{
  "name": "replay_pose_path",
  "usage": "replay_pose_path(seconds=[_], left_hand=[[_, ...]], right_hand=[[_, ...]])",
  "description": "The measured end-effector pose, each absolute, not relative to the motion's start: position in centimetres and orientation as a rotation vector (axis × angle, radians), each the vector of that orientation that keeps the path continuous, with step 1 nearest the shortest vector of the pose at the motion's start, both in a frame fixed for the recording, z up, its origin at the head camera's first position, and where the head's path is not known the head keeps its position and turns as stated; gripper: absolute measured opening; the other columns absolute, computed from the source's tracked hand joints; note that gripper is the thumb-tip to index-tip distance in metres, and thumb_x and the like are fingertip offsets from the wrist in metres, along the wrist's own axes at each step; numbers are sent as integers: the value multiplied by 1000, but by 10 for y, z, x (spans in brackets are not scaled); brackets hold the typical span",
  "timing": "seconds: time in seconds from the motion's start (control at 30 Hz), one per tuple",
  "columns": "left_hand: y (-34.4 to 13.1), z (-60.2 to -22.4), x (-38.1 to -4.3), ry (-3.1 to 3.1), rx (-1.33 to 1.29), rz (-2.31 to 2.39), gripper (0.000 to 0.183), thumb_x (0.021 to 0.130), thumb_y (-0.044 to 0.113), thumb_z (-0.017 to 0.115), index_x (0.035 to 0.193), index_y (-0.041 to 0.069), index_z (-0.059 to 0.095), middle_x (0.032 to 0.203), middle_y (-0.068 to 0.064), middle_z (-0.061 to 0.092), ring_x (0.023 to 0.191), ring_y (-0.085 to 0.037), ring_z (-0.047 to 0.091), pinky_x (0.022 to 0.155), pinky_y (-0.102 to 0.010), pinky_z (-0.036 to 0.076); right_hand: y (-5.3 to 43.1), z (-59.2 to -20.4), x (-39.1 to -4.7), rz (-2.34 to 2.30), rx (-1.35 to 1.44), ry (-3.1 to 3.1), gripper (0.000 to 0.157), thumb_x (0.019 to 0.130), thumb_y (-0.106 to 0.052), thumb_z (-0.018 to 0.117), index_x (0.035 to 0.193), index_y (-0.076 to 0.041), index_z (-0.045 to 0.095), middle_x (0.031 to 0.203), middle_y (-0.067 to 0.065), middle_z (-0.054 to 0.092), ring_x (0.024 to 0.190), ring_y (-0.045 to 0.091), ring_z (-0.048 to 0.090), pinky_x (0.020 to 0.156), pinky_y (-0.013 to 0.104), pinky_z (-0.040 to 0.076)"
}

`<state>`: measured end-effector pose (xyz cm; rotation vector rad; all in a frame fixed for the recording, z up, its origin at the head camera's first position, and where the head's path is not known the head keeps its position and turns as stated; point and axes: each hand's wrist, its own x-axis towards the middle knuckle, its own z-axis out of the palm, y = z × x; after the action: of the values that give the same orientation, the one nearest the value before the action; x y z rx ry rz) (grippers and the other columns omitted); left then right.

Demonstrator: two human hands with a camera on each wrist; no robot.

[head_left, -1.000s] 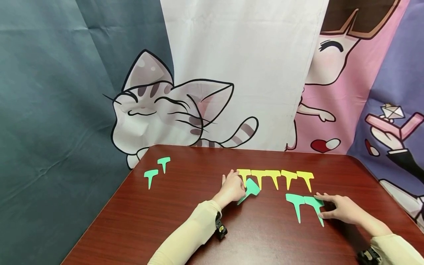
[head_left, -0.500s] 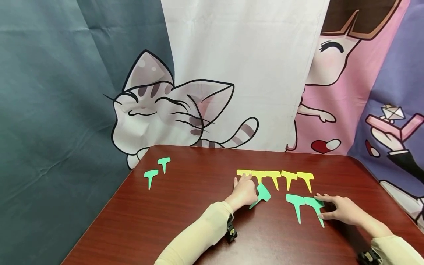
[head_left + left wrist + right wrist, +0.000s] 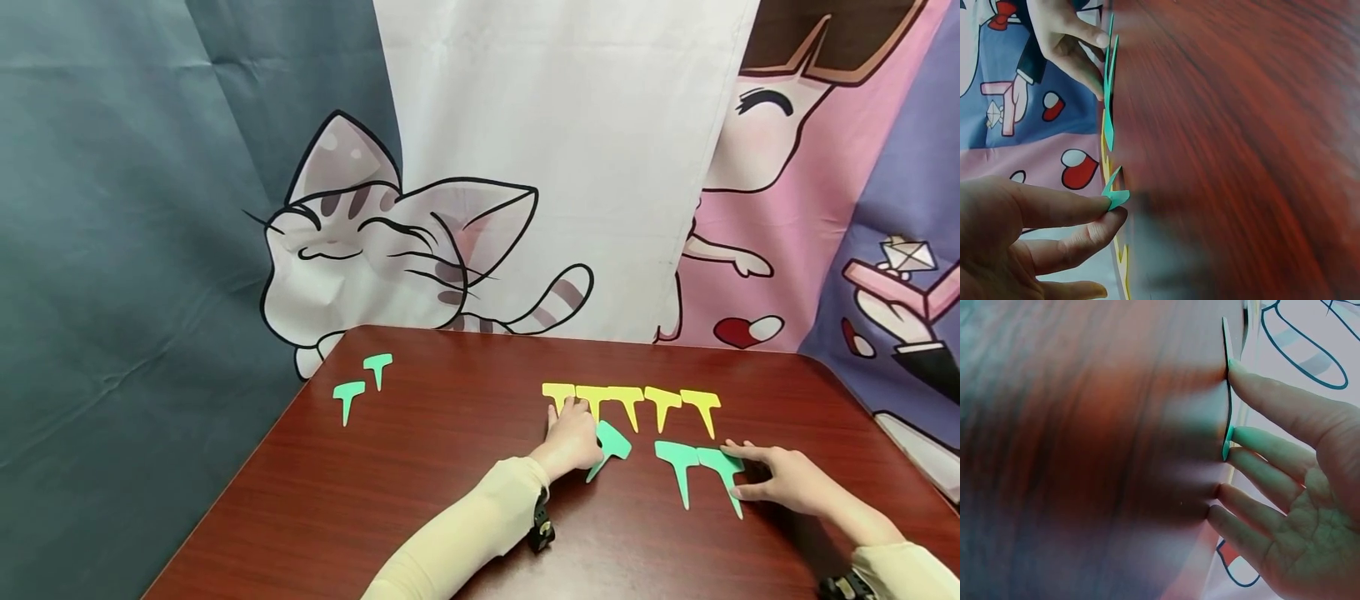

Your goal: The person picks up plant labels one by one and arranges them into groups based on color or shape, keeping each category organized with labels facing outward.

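Observation:
Near the middle of the table, my left hand (image 3: 573,439) pinches a green T-shaped plant label (image 3: 615,442); in the left wrist view the label (image 3: 1117,199) sits between thumb and fingertips, tilted above the wood. My right hand (image 3: 783,475) rests its fairly straight fingertips on the head of another green label (image 3: 722,461), its thumb at that label's stem. In the right wrist view this label (image 3: 1227,347) lies edge-on under the thumb and forefinger. A further green label (image 3: 677,454) lies directly left of it, heads meeting.
Behind the hands runs a row of several yellow T-shaped labels (image 3: 628,396), partly covered by my left hand. Two green labels (image 3: 348,392) lie at the far left. The brown table (image 3: 420,500) ends at a printed cloth backdrop (image 3: 480,125).
My left hand has moved right and slightly nearer with the pinched green label, and now overlaps the left end of the yellow row. The right hand keeps its place on its label.

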<state>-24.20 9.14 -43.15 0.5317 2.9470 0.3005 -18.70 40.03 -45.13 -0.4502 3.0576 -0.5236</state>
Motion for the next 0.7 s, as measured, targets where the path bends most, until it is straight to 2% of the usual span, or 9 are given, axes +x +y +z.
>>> replay_pose_path(seconds=[0.3, 0.7], left_hand=[[107, -436, -234, 2941, 503, 279, 21, 79, 27, 68, 62, 20, 58, 149, 7, 38, 144, -17, 23, 115, -50, 22], [125, -436, -227, 2981, 412, 290, 19, 77, 38, 71, 67, 25, 63, 150, 8, 37, 145, -19, 23, 116, -48, 19]], right_hand=[[402, -451, -188, -512, -438, 3046, 74, 67, -42, 81, 125, -1, 61, 121, 36, 56, 110, 55, 52, 82, 59, 46], [401, -452, -188, -520, -443, 3048, 74, 67, -41, 81, 125, -1, 61, 121, 36, 56, 111, 54, 52, 82, 59, 45]])
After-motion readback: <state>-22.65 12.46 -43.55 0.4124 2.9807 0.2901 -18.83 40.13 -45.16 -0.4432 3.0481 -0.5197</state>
